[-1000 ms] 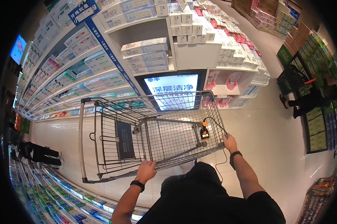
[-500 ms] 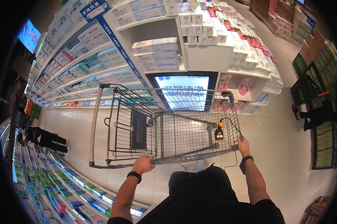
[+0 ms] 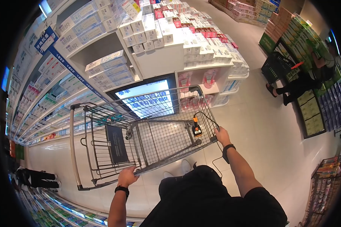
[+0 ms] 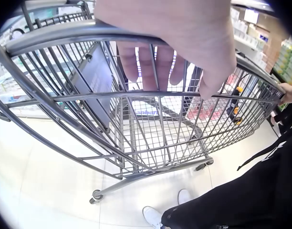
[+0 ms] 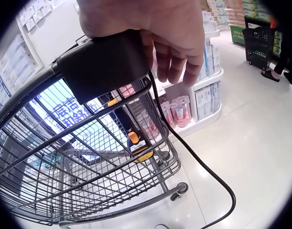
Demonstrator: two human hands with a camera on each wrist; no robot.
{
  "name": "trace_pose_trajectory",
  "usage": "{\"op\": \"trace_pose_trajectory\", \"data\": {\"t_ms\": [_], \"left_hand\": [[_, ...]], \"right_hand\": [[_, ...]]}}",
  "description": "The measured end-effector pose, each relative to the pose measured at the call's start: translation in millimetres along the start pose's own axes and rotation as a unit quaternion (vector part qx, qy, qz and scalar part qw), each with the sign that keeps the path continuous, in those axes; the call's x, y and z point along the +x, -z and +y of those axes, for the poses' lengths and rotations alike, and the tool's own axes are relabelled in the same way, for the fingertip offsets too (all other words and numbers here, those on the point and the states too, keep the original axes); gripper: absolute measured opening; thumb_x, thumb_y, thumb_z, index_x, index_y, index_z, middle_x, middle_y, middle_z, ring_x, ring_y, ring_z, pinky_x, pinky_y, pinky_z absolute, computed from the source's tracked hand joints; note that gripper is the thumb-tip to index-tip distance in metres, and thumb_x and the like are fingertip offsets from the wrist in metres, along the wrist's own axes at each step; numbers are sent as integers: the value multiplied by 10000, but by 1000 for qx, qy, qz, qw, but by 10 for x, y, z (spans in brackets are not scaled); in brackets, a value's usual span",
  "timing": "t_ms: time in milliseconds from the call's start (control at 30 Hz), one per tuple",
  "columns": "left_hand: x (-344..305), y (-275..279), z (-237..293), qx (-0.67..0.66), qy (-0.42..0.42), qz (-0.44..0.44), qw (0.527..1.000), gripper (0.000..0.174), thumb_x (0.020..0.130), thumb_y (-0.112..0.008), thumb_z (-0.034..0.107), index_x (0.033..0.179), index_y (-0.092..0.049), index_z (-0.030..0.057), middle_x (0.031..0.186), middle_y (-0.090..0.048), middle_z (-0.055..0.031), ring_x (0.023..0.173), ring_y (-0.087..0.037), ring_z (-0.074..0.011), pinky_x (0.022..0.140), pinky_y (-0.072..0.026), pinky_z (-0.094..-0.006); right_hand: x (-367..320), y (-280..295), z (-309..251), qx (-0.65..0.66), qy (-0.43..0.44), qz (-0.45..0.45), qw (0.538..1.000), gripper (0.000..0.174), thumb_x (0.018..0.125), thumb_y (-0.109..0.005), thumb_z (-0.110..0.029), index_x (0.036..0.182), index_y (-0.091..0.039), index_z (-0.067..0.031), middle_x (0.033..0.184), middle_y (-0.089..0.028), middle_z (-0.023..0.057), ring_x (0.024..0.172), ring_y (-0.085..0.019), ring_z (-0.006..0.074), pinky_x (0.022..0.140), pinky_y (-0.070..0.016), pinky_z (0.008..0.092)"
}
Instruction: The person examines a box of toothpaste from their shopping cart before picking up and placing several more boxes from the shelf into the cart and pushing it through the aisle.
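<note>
A grey wire shopping cart [image 3: 166,140] stands sideways before the body, its handle end at the left. My left hand [image 3: 128,176] holds the near top rail; in the left wrist view that hand [image 4: 174,38] has its fingers over the rail's inner side and thumb on the near side. My right hand [image 3: 222,136] grips the near right corner; in the right wrist view this hand [image 5: 151,28] lies over the black corner cap [image 5: 105,64], fingers bent down past it. Inside the basket is a black-and-orange device [image 3: 196,128] whose black cable [image 5: 198,160] runs out past the right hand.
Shelves of boxed goods [image 3: 110,68] and a lit screen [image 3: 147,98] stand beyond the cart. At the right, a person [image 3: 306,83] is beside a black basket [image 3: 278,68]; another person [image 3: 38,178] stands far left. More shelves [image 3: 64,208] line the lower left.
In the head view the cart, both hands and the shelves first shift right, then left, and the cart now lies more slanted. Both hands keep their hold on the cart.
</note>
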State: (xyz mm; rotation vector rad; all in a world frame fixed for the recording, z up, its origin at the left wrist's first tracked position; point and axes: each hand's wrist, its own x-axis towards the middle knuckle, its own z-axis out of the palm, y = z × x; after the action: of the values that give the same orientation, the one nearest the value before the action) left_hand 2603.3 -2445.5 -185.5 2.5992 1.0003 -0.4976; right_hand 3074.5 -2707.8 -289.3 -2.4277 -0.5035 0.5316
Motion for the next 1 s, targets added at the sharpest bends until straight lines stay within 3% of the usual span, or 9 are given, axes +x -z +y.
{"op": "trace_pose_trajectory", "data": {"t_ms": [233,333,467,733,1000], "left_hand": [[73,-3,53,4,0,-1,1000,515,699,-750,304,1167,-619,134,1047,-677,-133,966,-638,-317,839,-522,-414],[90,17,86,2,8,-9,1000,510,703,-746,312,1166,-620,140,1044,-677,-129,970,-637,-314,839,-521,-413],[121,40,130,1,15,-19,1000,501,707,-740,322,1161,-623,145,1031,-677,-127,962,-638,-312,836,-520,-416],[192,112,259,-2,-3,-4,1000,470,738,-722,361,1110,-645,85,1033,-675,-158,967,-629,-347,843,-507,-431],[220,96,259,-1,21,-17,1000,424,769,-688,338,1125,-630,113,1066,-666,-115,1012,-618,-310,869,-505,-422]], "right_hand": [[64,69,-7,-11,-19,-5,1000,459,873,-527,-398,1017,-619,28,970,-640,283,962,-602,438,841,-477,483],[104,47,33,-2,7,30,1000,468,869,-541,-415,937,-609,44,876,-637,286,885,-608,447,791,-475,469],[193,78,20,-14,-14,-1,1000,466,860,-532,-425,1010,-625,6,986,-641,273,968,-601,432,852,-474,489],[399,91,-4,-40,-5,2,999,476,851,-529,-429,1012,-632,7,996,-639,272,986,-597,426,861,-472,489],[516,135,-23,-3,22,4,1000,470,860,-548,-399,933,-635,57,850,-663,253,874,-638,412,801,-480,451]]}}
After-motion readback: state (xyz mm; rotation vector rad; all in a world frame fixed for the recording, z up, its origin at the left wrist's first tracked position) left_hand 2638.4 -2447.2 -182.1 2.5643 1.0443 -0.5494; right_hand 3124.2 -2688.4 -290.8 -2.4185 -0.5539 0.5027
